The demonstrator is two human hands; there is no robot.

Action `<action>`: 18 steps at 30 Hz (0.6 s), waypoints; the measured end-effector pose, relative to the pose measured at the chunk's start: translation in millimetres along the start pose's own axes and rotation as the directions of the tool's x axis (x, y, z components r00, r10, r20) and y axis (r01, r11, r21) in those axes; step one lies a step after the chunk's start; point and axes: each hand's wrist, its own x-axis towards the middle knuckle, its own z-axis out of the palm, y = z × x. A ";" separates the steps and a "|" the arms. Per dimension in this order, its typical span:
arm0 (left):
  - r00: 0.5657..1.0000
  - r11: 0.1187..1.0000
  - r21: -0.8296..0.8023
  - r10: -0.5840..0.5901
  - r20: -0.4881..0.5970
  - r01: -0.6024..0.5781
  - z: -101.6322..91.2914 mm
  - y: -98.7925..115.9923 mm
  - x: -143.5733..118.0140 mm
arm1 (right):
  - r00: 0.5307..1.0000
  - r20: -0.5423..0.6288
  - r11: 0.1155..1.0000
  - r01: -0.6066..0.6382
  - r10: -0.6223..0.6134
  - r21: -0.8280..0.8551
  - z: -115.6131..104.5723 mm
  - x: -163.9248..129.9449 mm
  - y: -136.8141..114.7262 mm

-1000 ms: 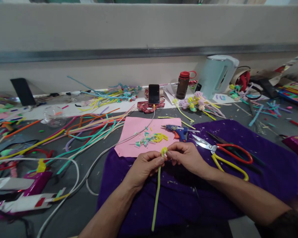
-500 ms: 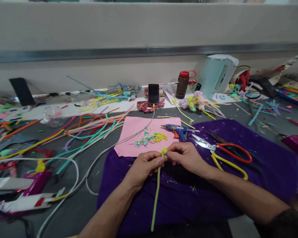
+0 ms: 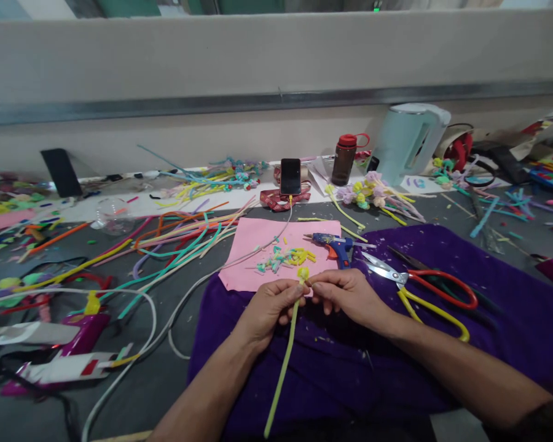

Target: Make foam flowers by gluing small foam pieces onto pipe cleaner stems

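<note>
Purple cloth [image 3: 465, 368] covers the near part of the grey table [image 3: 166, 380] in the head view, laid as a soft pad under the work, and both forearms rest on it so the hands stay steady above its middle. The left hand [image 3: 270, 305] pinches the pale green stem [image 3: 283, 362] between thumb and fingertips just below its top, which keeps the long strand from swinging; the rest of the stem hangs down toward the person, slanting a little to the left across the cloth. The right hand [image 3: 348, 294] is closed in a fingertip pinch at the yellow curled tip [image 3: 303, 274], touching the left hand's fingers, so the two grips meet at the point being shaped (whether the tip is a separate piece or the stem's own coiled end cannot be told). Just beyond the hands lies a pink sheet [image 3: 258, 245], half on the cloth, catching a small heap of cut snippets [image 3: 283, 258] in yellow, teal and white. A blue glue gun [image 3: 338, 245] sits at the sheet's right edge with its nozzle pointing left, and red-and-yellow scissors [image 3: 419, 288] lie open on the cloth just right of the right hand, both within easy reach. Long coloured strands [image 3: 175, 239] fan out on the left, while a phone [image 3: 290, 176] stands propped at the back beside a brown bottle [image 3: 344, 159] and a pale kettle [image 3: 408, 144].
</note>
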 end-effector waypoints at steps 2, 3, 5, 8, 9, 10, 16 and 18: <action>1.000 0.999 -0.041 -0.001 0.015 0.002 -1.4 -1.1 0.4 | 1.000 0.001 1.000 -0.001 0.001 0.002 0.3 -0.6 -0.3; 1.000 0.998 -0.060 -0.001 0.024 0.003 -1.8 -1.5 0.3 | 1.000 -0.001 1.000 0.001 -0.001 -0.001 0.4 -0.7 -0.4; 0.999 0.995 -0.098 -0.004 0.036 0.008 -2.3 -2.0 0.0 | 1.000 -0.015 1.000 0.000 0.000 -0.009 0.8 -0.5 -0.9; 0.999 0.989 -0.149 -0.016 0.034 0.020 -2.2 -1.7 -0.8 | 0.998 -0.057 1.000 -0.017 0.016 -0.017 1.1 0.2 -2.2; 0.999 0.986 -0.167 -0.020 0.030 0.025 -1.9 -1.4 -1.0 | 0.997 -0.071 1.000 -0.023 0.021 -0.021 0.9 0.5 -2.6; 0.999 0.982 -0.185 -0.026 0.028 0.031 -1.6 -1.1 -1.1 | 0.996 -0.082 0.999 -0.026 0.024 -0.023 0.5 0.6 -2.8; 0.997 0.963 -0.264 -0.048 0.058 0.061 -0.3 1.5 -2.2 | 0.997 -0.073 0.992 0.030 -0.039 -0.119 -6.3 -0.9 0.5; 0.997 0.961 -0.270 -0.050 0.061 0.065 -0.4 2.3 -2.6 | 0.994 -0.094 0.987 0.036 -0.051 -0.155 -8.3 -1.2 1.6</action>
